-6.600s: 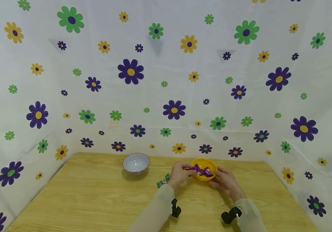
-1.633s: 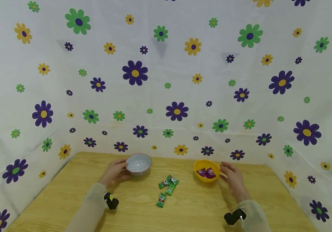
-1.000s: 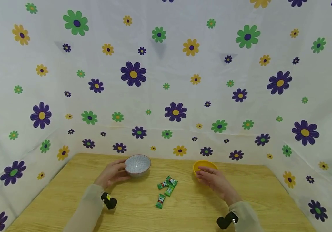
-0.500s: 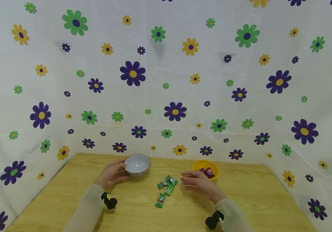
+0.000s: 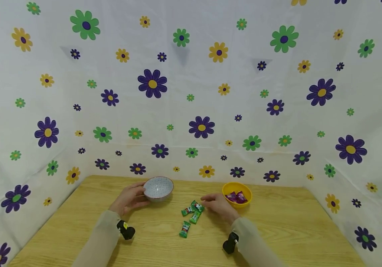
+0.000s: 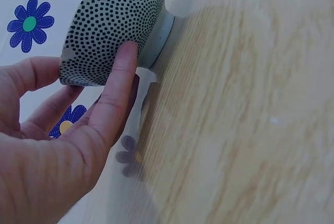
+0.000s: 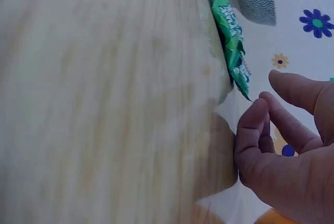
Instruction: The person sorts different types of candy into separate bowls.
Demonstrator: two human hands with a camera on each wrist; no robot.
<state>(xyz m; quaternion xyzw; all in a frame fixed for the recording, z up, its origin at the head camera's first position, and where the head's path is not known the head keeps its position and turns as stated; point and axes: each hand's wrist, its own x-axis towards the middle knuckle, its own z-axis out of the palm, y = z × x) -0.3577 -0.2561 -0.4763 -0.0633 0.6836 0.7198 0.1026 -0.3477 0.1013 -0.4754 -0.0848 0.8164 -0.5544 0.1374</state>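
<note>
On the left, a bowl [image 5: 158,188] with a pale patterned inside and reddish rim stands on the table; its outside is black-dotted in the left wrist view. My left hand [image 5: 129,198] holds its left side, thumb [image 6: 125,57] against the dotted wall and a finger at the rim. Several green-wrapped candies lie mid-table: a cluster [image 5: 195,217] and a separate candy [image 5: 184,229] nearer me. My right hand [image 5: 221,207] is at the cluster's right edge, thumb apart from fingers, fingertips close to a green candy [image 7: 229,36]; contact is unclear.
A yellow bowl [image 5: 225,197] with several purple-wrapped candies [image 5: 241,197] stands just beyond my right hand. The wooden table [image 5: 164,248] ends at a white flowered cloth [image 5: 177,107] at the back and sides.
My right hand has moved left from the yellow bowl to the green candies. Earlier, my left hand went from the yellow bowl to the patterned bowl, where it stays.
</note>
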